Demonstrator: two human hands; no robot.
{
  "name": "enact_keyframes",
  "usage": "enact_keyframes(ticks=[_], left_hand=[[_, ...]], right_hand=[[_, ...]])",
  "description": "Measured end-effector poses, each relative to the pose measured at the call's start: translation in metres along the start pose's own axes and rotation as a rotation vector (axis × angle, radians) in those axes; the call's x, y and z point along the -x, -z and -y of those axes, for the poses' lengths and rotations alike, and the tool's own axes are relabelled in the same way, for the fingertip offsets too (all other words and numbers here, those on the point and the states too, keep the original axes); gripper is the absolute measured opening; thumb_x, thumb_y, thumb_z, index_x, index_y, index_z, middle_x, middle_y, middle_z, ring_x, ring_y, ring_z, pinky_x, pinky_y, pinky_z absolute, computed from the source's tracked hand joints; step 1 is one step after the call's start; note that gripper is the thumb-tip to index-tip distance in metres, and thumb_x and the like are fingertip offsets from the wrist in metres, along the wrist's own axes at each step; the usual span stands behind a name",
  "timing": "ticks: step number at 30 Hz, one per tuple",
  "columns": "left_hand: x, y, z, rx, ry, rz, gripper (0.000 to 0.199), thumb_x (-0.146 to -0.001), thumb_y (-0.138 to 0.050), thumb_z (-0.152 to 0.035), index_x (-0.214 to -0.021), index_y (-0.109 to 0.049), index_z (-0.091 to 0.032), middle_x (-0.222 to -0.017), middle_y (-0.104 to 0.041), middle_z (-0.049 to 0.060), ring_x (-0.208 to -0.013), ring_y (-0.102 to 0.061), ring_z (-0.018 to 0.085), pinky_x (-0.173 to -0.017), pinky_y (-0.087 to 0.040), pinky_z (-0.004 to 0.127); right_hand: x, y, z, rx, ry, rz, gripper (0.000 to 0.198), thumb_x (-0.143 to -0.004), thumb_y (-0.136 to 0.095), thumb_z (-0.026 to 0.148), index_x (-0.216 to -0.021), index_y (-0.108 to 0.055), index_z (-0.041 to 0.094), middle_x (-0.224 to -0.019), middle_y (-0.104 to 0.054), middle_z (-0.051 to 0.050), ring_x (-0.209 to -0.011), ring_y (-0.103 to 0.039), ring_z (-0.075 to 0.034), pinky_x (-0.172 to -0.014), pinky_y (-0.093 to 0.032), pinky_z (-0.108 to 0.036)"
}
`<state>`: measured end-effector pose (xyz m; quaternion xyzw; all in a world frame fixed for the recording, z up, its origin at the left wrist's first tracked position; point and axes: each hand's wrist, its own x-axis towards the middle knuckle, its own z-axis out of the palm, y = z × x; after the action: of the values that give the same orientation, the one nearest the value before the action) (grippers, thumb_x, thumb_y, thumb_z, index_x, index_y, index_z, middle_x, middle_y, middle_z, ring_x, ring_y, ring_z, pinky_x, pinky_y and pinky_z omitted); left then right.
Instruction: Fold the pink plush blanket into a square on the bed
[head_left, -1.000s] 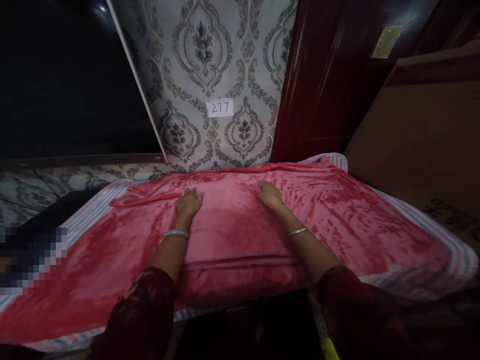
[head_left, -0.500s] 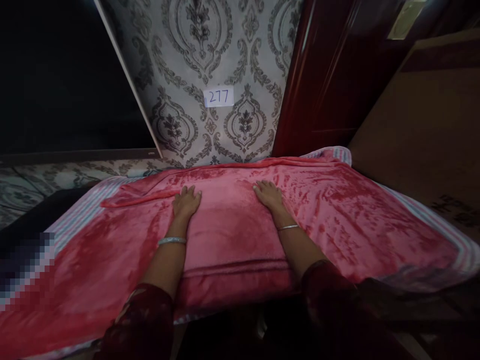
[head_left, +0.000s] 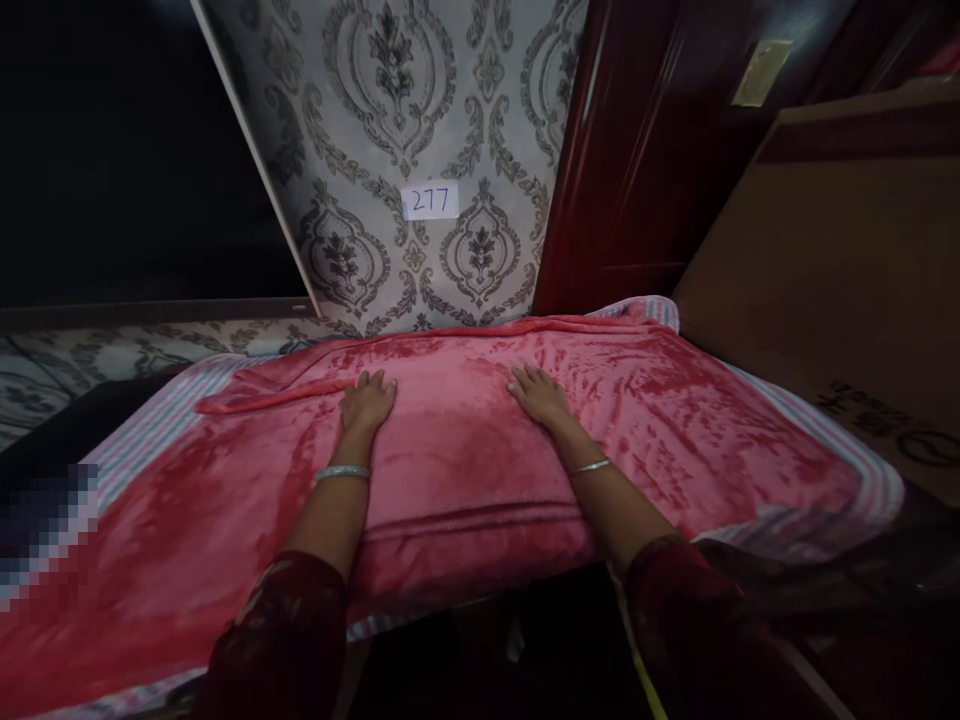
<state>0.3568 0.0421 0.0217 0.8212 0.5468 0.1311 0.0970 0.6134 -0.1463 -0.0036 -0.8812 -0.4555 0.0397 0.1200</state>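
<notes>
The left hand point(head_left: 369, 402) and right hand point(head_left: 541, 398) lie palm down and apart, fingers slightly spread, both resting on a plush pink-red blanket point(head_left: 457, 435). The blanket runs between, beneath and out past both hands. Between them it looks smooth and paler; outside the right hand its nap is streaked with darker, crumpled patches. A rolled-looking fold stretches outward from the left hand, and layered folds cross nearer the body than both hands. Striped cloth point(head_left: 161, 420) shows along the outer edges.
</notes>
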Motion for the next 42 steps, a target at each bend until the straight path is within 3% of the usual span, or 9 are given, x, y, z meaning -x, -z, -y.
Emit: enact_keyframes(ticks=[3, 6, 10, 13, 17, 24, 29, 37, 42], left_hand=[[0.003, -0.001, -0.001, 0.008, -0.005, -0.019, 0.065, -0.100, -0.032, -0.051, -0.155, -0.048, -0.021, -0.166, -0.037, 0.012, -0.141, -0.044, 0.044, -0.112, -0.041, 0.061], [0.008, 0.003, -0.004, -0.011, -0.034, -0.126, 0.059, -0.100, -0.035, -0.045, -0.147, -0.057, -0.017, -0.161, -0.043, 0.017, -0.140, -0.046, 0.043, -0.111, -0.041, 0.062], [0.018, 0.013, -0.015, -0.033, -0.216, -0.196, 0.052, -0.102, -0.037, -0.034, -0.141, -0.061, -0.010, -0.158, -0.048, 0.020, -0.149, -0.038, 0.036, -0.122, -0.030, 0.058], [0.039, 0.012, -0.033, -0.060, -0.415, -0.143, 0.054, -0.103, -0.040, -0.036, -0.148, -0.055, -0.011, -0.159, -0.047, 0.019, -0.152, -0.036, 0.033, -0.125, -0.025, 0.056], [0.080, -0.009, -0.052, -0.126, -0.752, 0.053, 0.060, -0.102, -0.044, -0.048, -0.157, -0.045, -0.024, -0.168, -0.034, 0.012, -0.156, -0.028, 0.033, -0.126, -0.022, 0.059], [0.103, -0.027, -0.047, -0.163, -0.790, 0.132, 0.062, -0.105, -0.037, -0.051, -0.162, -0.034, -0.029, -0.170, -0.030, 0.008, -0.159, -0.022, 0.030, -0.126, -0.019, 0.061], [0.114, -0.018, -0.021, -0.180, -0.700, 0.096, 0.060, -0.104, -0.040, -0.049, -0.160, -0.039, -0.027, -0.169, -0.032, 0.009, -0.158, -0.025, 0.030, -0.127, -0.020, 0.060], [0.166, -0.009, 0.070, -0.171, -0.509, -0.098, 0.059, -0.100, -0.044, -0.044, -0.156, -0.046, -0.025, -0.165, -0.039, 0.012, -0.155, -0.032, 0.034, -0.124, -0.025, 0.063], [0.185, -0.019, 0.110, -0.068, -0.517, -0.200, 0.063, -0.099, -0.045, -0.046, -0.156, -0.045, -0.020, -0.165, -0.039, 0.014, -0.157, -0.026, 0.035, -0.122, -0.034, 0.058]], right_hand=[[0.022, -0.003, -0.014, -0.005, -0.014, -0.013, 0.061, -0.107, -0.027, 0.049, -0.164, -0.032, 0.028, -0.172, -0.023, -0.009, -0.156, -0.024, -0.033, -0.119, -0.033, -0.061], [0.039, -0.002, -0.022, 0.006, -0.013, -0.029, 0.060, -0.108, -0.027, 0.047, -0.165, -0.031, 0.027, -0.172, -0.022, -0.009, -0.156, -0.025, -0.032, -0.118, -0.035, -0.058], [0.057, 0.003, -0.020, 0.035, -0.032, -0.026, 0.059, -0.108, -0.028, 0.047, -0.163, -0.036, 0.027, -0.173, -0.021, -0.009, -0.157, -0.022, -0.034, -0.120, -0.029, -0.063], [0.075, 0.000, -0.009, 0.058, 0.058, -0.110, 0.061, -0.108, -0.029, 0.049, -0.163, -0.035, 0.023, -0.171, -0.026, -0.012, -0.158, -0.021, -0.034, -0.122, -0.025, -0.063], [0.101, -0.014, 0.004, 0.080, 0.186, -0.146, 0.063, -0.107, -0.035, 0.051, -0.163, -0.035, 0.024, -0.169, -0.032, -0.011, -0.155, -0.027, -0.033, -0.122, -0.026, -0.058], [0.111, -0.021, 0.003, 0.078, 0.182, -0.148, 0.060, -0.107, -0.037, 0.048, -0.163, -0.036, 0.027, -0.169, -0.031, -0.008, -0.155, -0.028, -0.031, -0.123, -0.026, -0.057], [0.111, -0.019, 0.003, 0.047, 0.180, -0.145, 0.059, -0.107, -0.037, 0.048, -0.162, -0.038, 0.026, -0.169, -0.031, -0.008, -0.156, -0.027, -0.031, -0.124, -0.024, -0.056], [0.111, -0.023, 0.000, -0.002, 0.193, -0.154, 0.059, -0.107, -0.035, 0.049, -0.162, -0.038, 0.027, -0.168, -0.034, -0.007, -0.156, -0.027, -0.031, -0.124, -0.021, -0.056], [0.117, -0.026, -0.004, -0.009, 0.214, -0.196, 0.057, -0.107, -0.035, 0.045, -0.160, -0.042, 0.023, -0.166, -0.038, -0.009, -0.154, -0.031, -0.031, -0.124, -0.024, -0.055]])
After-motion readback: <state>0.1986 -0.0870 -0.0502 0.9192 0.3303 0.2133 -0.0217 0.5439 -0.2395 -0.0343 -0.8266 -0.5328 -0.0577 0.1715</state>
